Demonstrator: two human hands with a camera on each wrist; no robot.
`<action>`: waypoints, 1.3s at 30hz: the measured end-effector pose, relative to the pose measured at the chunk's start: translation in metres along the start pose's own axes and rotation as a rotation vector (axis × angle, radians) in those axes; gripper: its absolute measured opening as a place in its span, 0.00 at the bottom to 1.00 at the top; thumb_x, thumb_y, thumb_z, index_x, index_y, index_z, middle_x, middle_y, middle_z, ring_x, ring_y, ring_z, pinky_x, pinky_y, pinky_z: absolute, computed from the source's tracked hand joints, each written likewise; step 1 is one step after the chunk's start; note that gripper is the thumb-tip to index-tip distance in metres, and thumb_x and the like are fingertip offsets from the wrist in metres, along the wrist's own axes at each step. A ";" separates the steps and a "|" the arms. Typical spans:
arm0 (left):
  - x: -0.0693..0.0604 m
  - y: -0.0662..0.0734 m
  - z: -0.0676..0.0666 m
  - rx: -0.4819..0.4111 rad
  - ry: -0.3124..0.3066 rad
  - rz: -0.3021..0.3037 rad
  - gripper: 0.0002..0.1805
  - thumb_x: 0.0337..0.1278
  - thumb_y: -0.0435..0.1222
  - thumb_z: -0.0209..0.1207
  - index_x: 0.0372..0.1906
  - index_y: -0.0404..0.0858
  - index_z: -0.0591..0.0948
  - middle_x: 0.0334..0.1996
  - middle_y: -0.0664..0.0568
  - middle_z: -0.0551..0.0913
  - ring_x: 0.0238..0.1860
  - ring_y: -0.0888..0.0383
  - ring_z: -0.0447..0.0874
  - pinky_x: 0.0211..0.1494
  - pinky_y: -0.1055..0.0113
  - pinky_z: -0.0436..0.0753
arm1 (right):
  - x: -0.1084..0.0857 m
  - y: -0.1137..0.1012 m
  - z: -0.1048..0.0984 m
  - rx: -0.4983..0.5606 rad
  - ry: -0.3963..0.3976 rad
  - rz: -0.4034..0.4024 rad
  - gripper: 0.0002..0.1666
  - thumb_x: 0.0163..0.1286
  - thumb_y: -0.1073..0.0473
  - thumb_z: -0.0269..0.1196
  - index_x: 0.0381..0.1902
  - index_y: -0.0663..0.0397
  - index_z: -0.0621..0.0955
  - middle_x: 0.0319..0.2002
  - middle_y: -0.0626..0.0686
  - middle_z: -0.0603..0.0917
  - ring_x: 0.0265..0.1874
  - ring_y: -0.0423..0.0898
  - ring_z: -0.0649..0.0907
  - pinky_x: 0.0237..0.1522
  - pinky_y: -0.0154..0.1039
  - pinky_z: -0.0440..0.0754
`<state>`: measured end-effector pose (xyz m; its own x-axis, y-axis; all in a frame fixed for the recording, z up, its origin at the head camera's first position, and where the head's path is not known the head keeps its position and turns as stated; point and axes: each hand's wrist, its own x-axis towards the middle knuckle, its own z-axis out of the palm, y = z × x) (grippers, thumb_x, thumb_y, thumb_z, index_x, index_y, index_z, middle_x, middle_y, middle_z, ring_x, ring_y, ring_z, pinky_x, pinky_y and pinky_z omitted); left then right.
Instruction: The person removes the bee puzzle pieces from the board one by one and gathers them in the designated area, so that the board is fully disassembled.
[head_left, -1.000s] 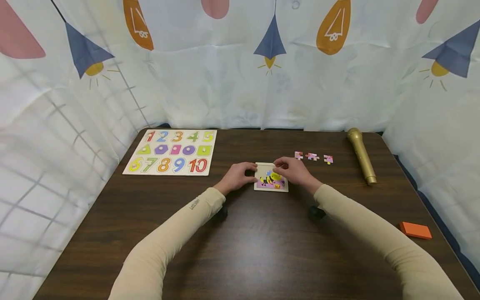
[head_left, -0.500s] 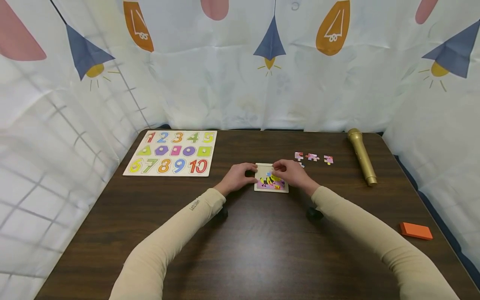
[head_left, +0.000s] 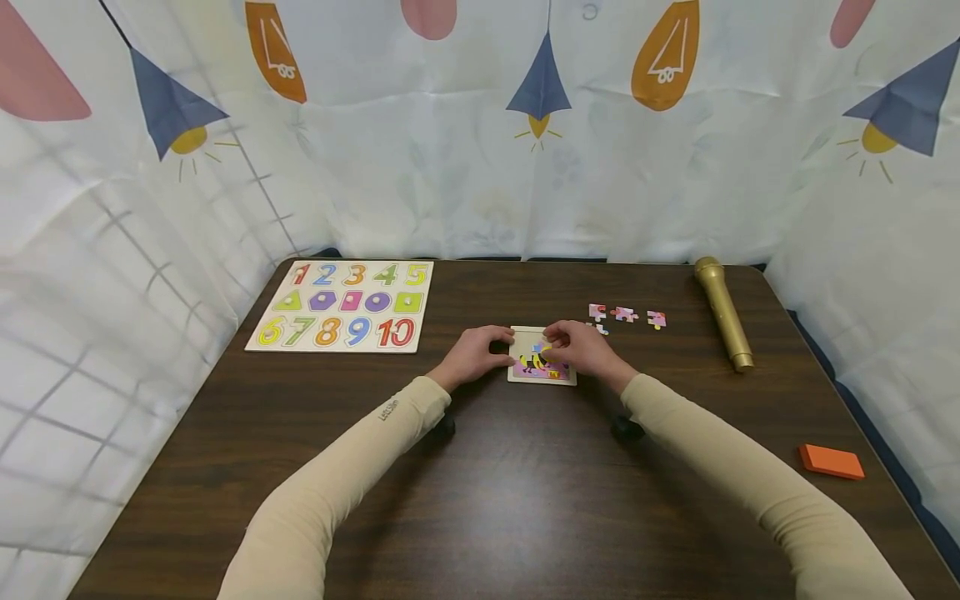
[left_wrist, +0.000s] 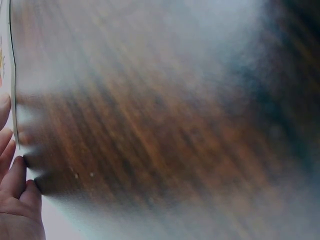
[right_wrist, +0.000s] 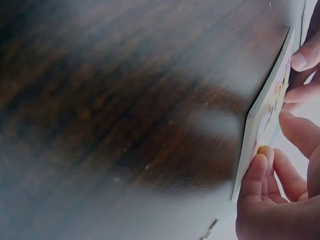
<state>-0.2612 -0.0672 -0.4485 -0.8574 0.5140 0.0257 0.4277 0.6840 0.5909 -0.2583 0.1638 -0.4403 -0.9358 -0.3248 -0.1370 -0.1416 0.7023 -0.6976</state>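
Observation:
A small jigsaw board (head_left: 528,329) with a bee picture on pink lies at the middle of the table. My left hand (head_left: 472,352) holds its left edge, the thumb low and the fingers above. Over the board's right side, my right hand (head_left: 588,348) has its fingers curled and hides part of the picture. In the right wrist view the right fingertips are on a yellow puzzle piece (right_wrist: 262,149) at the board's surface. Just beyond this hand lie several loose pink puzzle pieces (head_left: 624,314), one partly hidden by it. The left wrist view shows my left fingers (left_wrist: 14,175) at its edge.
A number and shape puzzle board (head_left: 339,306) lies at the back left of the brown table (head_left: 495,500). At the right are a gold microphone (head_left: 723,312) and an orange block (head_left: 831,461). A patterned curtain (head_left: 465,167) hangs around the table.
My right hand has drawn slightly left and toward me over the board, covering more of the bee's yellow head and uncovering a loose puzzle piece behind it. The left hand stays in place.

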 end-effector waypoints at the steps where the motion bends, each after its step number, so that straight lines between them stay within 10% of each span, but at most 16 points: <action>1: 0.000 0.000 0.000 0.000 0.000 0.001 0.19 0.58 0.38 0.67 0.53 0.36 0.83 0.60 0.48 0.79 0.64 0.52 0.73 0.69 0.58 0.68 | 0.000 0.000 0.000 0.001 -0.002 0.000 0.24 0.63 0.58 0.69 0.55 0.63 0.79 0.44 0.56 0.83 0.43 0.50 0.80 0.52 0.46 0.79; 39: 0.002 0.000 0.000 -0.016 -0.019 -0.036 0.20 0.57 0.39 0.68 0.55 0.37 0.83 0.61 0.49 0.78 0.65 0.53 0.73 0.70 0.58 0.67 | -0.001 -0.001 0.000 -0.115 -0.072 -0.154 0.20 0.66 0.62 0.66 0.55 0.60 0.81 0.41 0.55 0.79 0.40 0.50 0.77 0.46 0.46 0.78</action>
<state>-0.2626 -0.0665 -0.4490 -0.8664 0.4991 -0.0111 0.3920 0.6939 0.6040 -0.2575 0.1629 -0.4395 -0.8751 -0.4759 -0.0877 -0.3212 0.7068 -0.6303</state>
